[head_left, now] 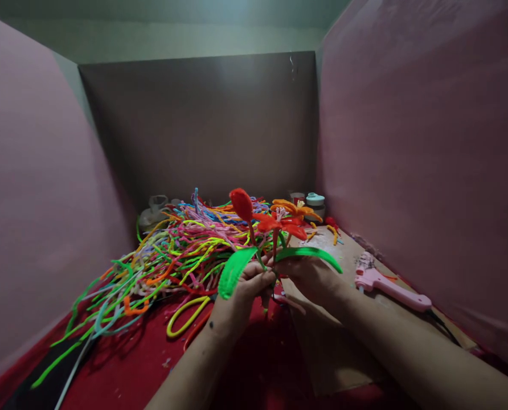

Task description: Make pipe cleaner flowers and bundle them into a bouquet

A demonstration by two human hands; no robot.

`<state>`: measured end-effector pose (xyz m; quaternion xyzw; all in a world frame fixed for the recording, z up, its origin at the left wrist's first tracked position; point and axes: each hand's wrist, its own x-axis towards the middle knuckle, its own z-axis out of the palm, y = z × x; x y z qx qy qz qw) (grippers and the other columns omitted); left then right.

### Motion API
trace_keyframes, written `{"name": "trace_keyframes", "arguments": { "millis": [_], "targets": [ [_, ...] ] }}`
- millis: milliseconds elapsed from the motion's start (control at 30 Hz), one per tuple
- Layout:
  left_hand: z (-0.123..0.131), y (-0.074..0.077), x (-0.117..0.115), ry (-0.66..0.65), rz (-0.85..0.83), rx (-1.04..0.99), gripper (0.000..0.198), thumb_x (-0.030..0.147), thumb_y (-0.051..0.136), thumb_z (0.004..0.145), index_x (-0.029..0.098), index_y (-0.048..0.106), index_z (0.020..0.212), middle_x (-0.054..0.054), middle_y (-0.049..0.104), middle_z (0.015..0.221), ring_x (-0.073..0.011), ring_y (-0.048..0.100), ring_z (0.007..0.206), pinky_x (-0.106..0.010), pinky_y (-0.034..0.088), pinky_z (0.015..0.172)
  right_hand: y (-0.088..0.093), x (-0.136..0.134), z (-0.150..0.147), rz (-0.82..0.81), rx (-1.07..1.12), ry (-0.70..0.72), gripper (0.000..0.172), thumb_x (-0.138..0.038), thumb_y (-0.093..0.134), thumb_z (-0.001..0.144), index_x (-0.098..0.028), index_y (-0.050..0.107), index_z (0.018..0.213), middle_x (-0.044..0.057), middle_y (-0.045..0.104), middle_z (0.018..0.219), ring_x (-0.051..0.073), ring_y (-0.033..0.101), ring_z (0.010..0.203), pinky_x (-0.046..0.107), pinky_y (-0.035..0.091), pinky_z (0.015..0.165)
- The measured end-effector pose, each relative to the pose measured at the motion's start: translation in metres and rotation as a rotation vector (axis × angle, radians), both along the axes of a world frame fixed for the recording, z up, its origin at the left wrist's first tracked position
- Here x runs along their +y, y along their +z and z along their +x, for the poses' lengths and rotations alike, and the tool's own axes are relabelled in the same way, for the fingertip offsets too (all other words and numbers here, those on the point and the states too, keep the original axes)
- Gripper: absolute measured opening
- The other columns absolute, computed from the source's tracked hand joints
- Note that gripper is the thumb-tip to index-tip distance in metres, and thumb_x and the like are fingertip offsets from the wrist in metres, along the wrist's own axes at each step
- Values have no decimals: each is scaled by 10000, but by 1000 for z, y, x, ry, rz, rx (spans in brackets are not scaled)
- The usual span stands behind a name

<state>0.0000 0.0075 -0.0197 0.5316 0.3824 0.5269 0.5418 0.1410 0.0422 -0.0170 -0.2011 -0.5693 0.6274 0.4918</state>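
A pipe-cleaner flower (275, 226) stands upright in front of me, with red petals, a pale tuft at its centre and a red bud (241, 205) on the left. Two broad green leaves bend outward from its stem, the left leaf (236, 272) drooping over my wrist and the right leaf (309, 252) arching over my other hand. My left hand (256, 280) is closed on the lower stem. My right hand (303, 273) meets it there, its fingers closed at the stem and partly hidden behind the leaf.
A big heap of coloured pipe cleaners (194, 239) spreads at the left. Yellow-handled scissors (188, 317) lie on the red cloth (138, 364). A pink glue gun (393, 287) rests on cardboard (335, 353) at right. An orange flower (294, 208) and a lidded jar (315, 205) stand behind.
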Motion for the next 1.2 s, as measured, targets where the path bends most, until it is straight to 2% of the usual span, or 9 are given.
{"name": "trace_keyframes", "arguments": {
  "millis": [167, 267, 433, 600, 700, 867, 967, 1067, 1200],
  "targets": [
    [7, 13, -6, 43, 15, 20, 262, 328, 759, 534, 129, 592, 495, 3, 527, 477, -93, 451, 438, -231, 362, 443, -4, 1, 3, 30, 26, 29, 67, -311, 657, 634, -252, 682, 655, -5, 644, 696, 171, 594, 725, 326, 468, 744],
    [8, 17, -9, 71, 49, 62, 194, 289, 742, 551, 136, 628, 517, -1, 539, 486, -101, 464, 462, -234, 374, 466, -10, 5, 3, 73, 21, 11, 71, -316, 651, 653, -253, 681, 665, 4, 653, 717, 188, 599, 767, 314, 475, 707],
    [2, 10, -7, 81, 92, 103, 123, 272, 695, 634, 150, 678, 632, 13, 522, 514, -89, 434, 486, -223, 367, 486, -12, 7, 4, 110, 8, -38, 59, -285, 652, 677, -253, 692, 704, -8, 668, 753, 166, 596, 756, 300, 458, 748],
    [1, 10, -5, 195, 77, 112, 81, 220, 688, 637, 142, 666, 632, 16, 522, 525, -83, 432, 486, -210, 356, 469, -4, 5, 4, 34, 57, -24, 116, -331, 677, 661, -231, 697, 714, -8, 658, 685, 141, 577, 650, 283, 450, 673],
    [-1, 12, -6, 185, 85, 118, 109, 245, 687, 640, 139, 668, 630, 13, 520, 522, -85, 431, 480, -214, 359, 464, 0, 4, 2, -96, 131, 2, 161, -377, 665, 668, -219, 692, 680, -3, 649, 634, 119, 554, 542, 267, 449, 588],
    [-3, 13, -8, 160, 117, 110, 142, 253, 712, 617, 150, 635, 557, 12, 527, 545, -88, 435, 530, -208, 370, 500, 1, 2, 2, -185, 197, 26, 171, -248, 729, 610, -207, 706, 774, 18, 690, 747, 142, 620, 631, 296, 504, 672],
    [-3, 15, -9, 132, 112, 136, 132, 236, 716, 615, 151, 635, 554, 14, 532, 557, -83, 426, 536, -204, 360, 512, 3, 0, 3, -162, 145, 51, 137, -232, 731, 589, -197, 708, 719, 14, 670, 655, 127, 593, 551, 257, 491, 553],
    [-2, 18, -10, 97, 129, 179, 139, 223, 691, 648, 148, 632, 547, 15, 509, 536, -85, 425, 540, -205, 349, 522, 3, -2, 4, -128, 92, 71, 81, -239, 721, 584, -205, 701, 656, -10, 613, 538, 104, 514, 449, 218, 409, 412],
    [-2, 18, -11, 95, 130, 166, 96, 224, 686, 655, 155, 662, 592, 11, 529, 581, -88, 422, 553, -209, 350, 526, 7, -6, 3, -103, 32, 122, 168, -280, 726, 583, -213, 717, 737, 0, 630, 572, 114, 512, 428, 215, 373, 349]
  ]
}}
